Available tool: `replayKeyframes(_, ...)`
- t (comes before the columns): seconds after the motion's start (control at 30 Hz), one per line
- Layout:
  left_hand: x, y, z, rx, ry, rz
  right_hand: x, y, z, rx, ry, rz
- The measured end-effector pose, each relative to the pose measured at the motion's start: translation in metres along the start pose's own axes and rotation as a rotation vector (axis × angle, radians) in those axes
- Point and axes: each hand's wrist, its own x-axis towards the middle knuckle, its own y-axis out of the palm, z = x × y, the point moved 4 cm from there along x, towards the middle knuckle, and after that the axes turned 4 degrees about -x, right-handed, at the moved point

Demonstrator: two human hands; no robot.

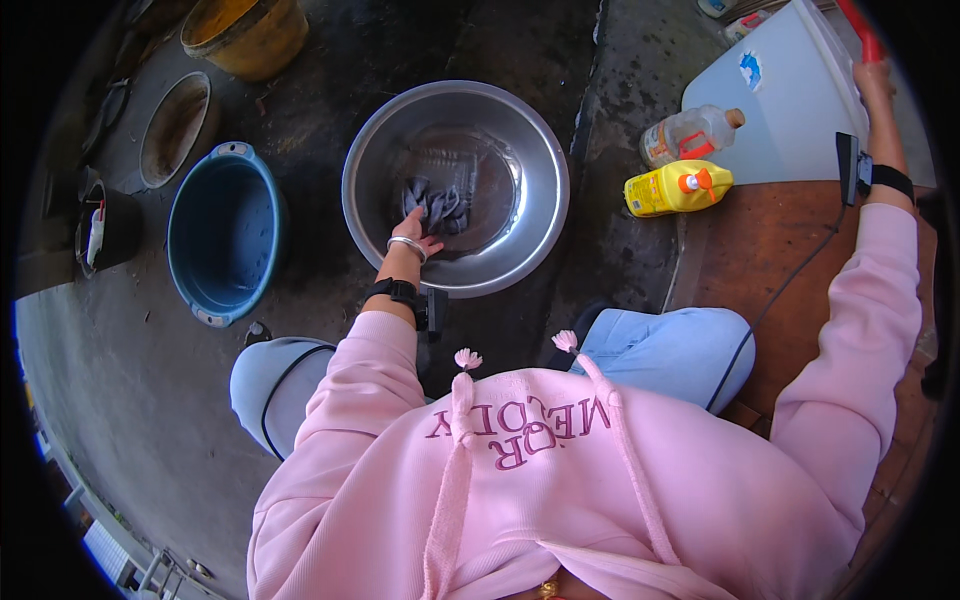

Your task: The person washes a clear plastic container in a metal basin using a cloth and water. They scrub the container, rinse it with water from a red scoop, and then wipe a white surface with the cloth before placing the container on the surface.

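In front of me a wide stainless steel basin [544, 217] rests on the dark wet floor. A dark grey cloth [448, 212] lies bunched on its bottom, in what looks like shallow clear water. My left hand [421, 231], with a silver bangle at the wrist, reaches over the near rim. Its fingers are spread at the cloth's near edge; whether they touch it is hard to tell. Far to the right, my right hand [874, 84] is closed around a red handle [870, 46]. The far end of that handle is cut off by the picture's rim.
A blue plastic tub [225, 225] stands left of the basin. Beyond it are a shallow pan [177, 127], a yellowish bucket [255, 52] and a black bucket [116, 229]. At right stand a yellow detergent bottle [660, 191], a clear plastic jug [686, 135] and a large whitish container [787, 112].
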Motion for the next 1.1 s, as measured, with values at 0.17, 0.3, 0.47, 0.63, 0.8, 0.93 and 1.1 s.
replayKeyframes(0.17, 0.001, 0.0, 0.0, 0.364, 0.081, -0.073, 0.028, 0.058, -0.107, -0.394, -0.233, 0.115)
replayKeyframes(0.3, -0.007, -0.001, -0.001, 0.474, 0.074, 0.079, 0.017, 0.054, -0.13, -0.318, -0.072, 0.335)
replayKeyframes(0.47, -0.03, 0.013, -0.017, 0.496, 0.195, 0.251, -0.027, 0.0, -0.07, -0.429, 0.122, 0.419)
replayKeyframes(0.63, -0.048, 0.014, -0.043, -0.13, 0.306, 0.416, -0.156, -0.037, 0.165, 0.393, -0.561, 0.198)
replayKeyframes(0.8, -0.037, -0.015, -0.04, 0.131, 0.262, -0.023, -0.51, -0.082, 0.402, 0.892, -1.216, 1.044)
replayKeyframes(0.93, -0.046, -0.018, -0.028, 0.282, 0.17, -0.034, -0.665, -0.105, 0.443, 0.806, -1.372, 0.935)
replayKeyframes(1.1, -0.076, -0.017, -0.066, 0.407, 0.408, 0.075, -0.679, -0.077, 0.437, 0.559, -1.134, 0.811)
